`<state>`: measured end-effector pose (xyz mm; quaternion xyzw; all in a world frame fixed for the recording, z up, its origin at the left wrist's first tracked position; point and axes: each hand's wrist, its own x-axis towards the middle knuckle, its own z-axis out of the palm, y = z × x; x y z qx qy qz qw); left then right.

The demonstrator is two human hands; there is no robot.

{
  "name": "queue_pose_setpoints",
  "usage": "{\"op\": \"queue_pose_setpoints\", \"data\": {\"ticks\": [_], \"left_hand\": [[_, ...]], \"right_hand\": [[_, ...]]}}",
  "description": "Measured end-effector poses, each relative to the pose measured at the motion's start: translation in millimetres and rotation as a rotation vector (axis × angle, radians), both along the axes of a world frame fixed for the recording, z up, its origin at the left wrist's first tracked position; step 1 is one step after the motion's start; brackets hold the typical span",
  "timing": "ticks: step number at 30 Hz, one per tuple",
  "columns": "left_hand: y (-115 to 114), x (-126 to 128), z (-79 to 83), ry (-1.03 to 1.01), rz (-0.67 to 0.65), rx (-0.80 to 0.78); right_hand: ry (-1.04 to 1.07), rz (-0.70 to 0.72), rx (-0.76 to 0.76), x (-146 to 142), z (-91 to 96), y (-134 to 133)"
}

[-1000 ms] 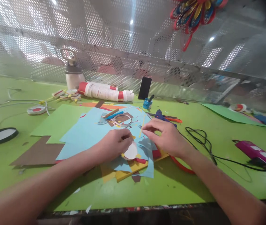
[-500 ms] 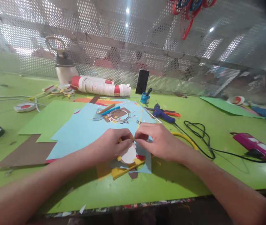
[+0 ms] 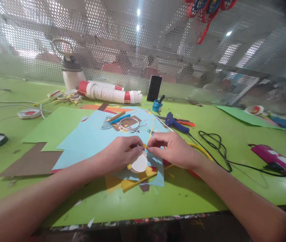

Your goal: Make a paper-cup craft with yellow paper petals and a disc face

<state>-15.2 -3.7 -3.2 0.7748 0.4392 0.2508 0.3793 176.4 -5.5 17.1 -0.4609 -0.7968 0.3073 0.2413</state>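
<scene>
Right hand (image 3: 173,151) moved in against left hand (image 3: 121,154); both pinch a tiny yellow paper scrap (image 3: 145,146), with a white round disc (image 3: 140,164) just below their fingertips.

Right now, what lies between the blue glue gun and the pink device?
Head view: a looped black cable lies on the green table there.

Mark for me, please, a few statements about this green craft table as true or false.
1. The left hand and the right hand both pinch a small yellow paper scrap with their fingers. True.
2. A white round paper disc lies just under the left hand. True.
3. The blue glue gun lies left of the light-blue paper sheets. False: it lies to their right.
4. The black phone lies flat. False: it stands against the perforated metal screen.
</scene>
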Motion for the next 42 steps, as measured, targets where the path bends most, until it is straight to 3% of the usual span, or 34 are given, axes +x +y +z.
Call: {"op": "queue_pose_setpoints", "data": {"ticks": [6, 12, 19, 29, 42], "left_hand": [[1.1, -0.8, -2.2, 0.003, -0.021, 0.016], [-1.7, -0.8, -2.1, 0.07, -0.064, 0.067], [-1.9, 3.2, 0.0, 0.097, -0.083, 0.085], [2.3, 0.5, 2.3, -0.004, 0.098, -0.067], [-3.6, 2.1, 5.7, 0.069, 0.219, 0.041]], "right_hand": [[-0.013, 0.008, 0.002, 0.3, 2.2, -0.6], [-0.09, 0.052, 0.155, -1.4, 5.1, -2.3], [-0.126, 0.066, 0.16, -0.8, 6.4, -4.2], [0.3, -0.091, -0.178, 2.0, 7.4, -3.0], [0.406, -0.207, -0.118, -9.3, -8.3, -1.4]]}}
